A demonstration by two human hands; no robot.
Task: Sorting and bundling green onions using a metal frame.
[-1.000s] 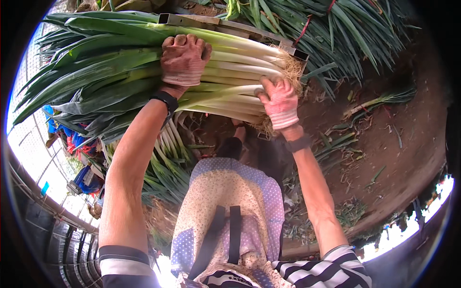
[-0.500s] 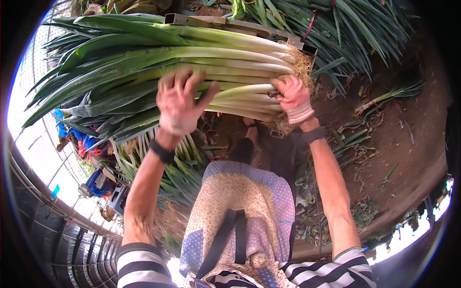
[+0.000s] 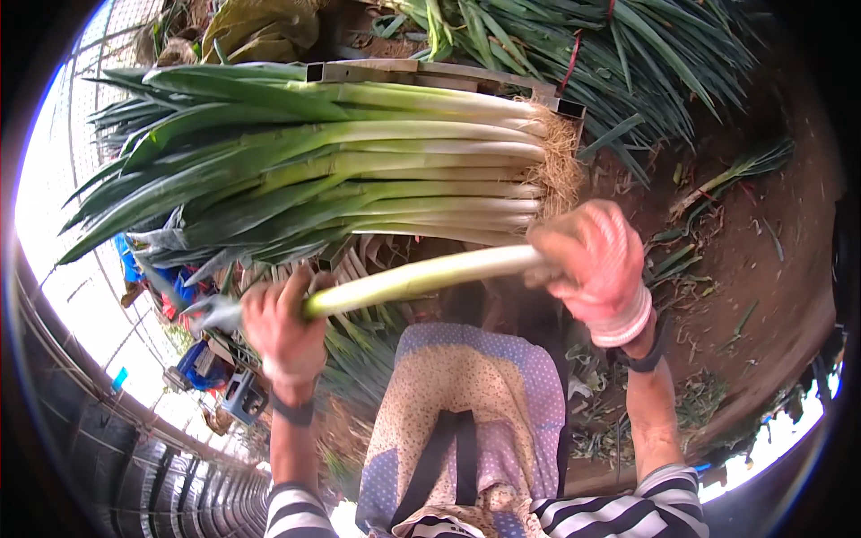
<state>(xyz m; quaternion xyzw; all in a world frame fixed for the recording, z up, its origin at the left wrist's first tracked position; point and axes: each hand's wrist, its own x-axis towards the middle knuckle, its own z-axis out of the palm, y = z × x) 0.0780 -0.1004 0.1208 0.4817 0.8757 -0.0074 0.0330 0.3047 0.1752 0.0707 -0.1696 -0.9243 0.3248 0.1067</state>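
A single leek is stretched between my two hands, in front of the near edge of a pile. My left hand is wrapped around its green part, with blurred leaves trailing past it to the left. My right hand, in a pink and white glove, is closed at the white root end, which its fingers hide. Beyond them lies the pile of leeks, green leaves to the left and stringy roots to the right, resting by a metal-ended rack.
More leeks, tied in bundles, lie at the far right. Further leeks are below the rack. A loose small bundle and scraps lie on the brown soil. A blue-grey plastic item stands at the left.
Both hands have drawn back toward me from the pile. One leek has come off with them, and my left hand has gone from spread over the pile to closed around that leek.
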